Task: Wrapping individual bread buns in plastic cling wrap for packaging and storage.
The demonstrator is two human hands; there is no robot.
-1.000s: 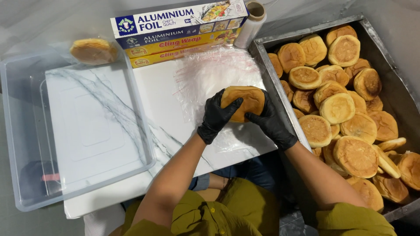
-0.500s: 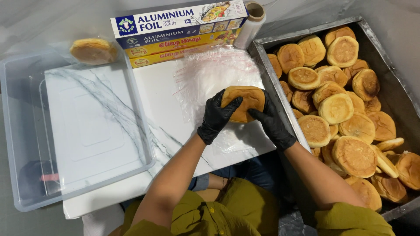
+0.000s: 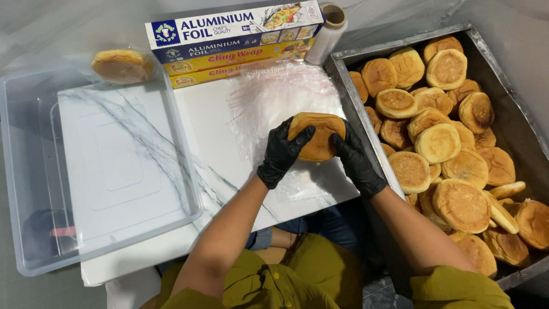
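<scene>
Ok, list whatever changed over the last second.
Hardly anything. Both gloved hands, left hand and right hand, still clasp the same bun over the clear plastic bags; nothing was let go. The tray of buns, boxes and clear tub stayed put.

Both hands, left [image 3: 281, 151] and right [image 3: 357, 163], are in matt black gloves that look like thin rubber; the bun [image 3: 318, 134] between them has a soft, browned, slightly dull crust; under it lies a stack of clear plastic bags [image 3: 274, 100], glossy and crinkly; the tabletop [image 3: 211, 131] is smooth white with grey marble veining, a bit shiny; the tub [image 3: 34, 171] is see-through plastic; the tray [image 3: 360, 114] of buns is dull, scuffed metal; the boxes [image 3: 229, 37] are glossy printed cardboard; sleeves are olive cloth.
</scene>
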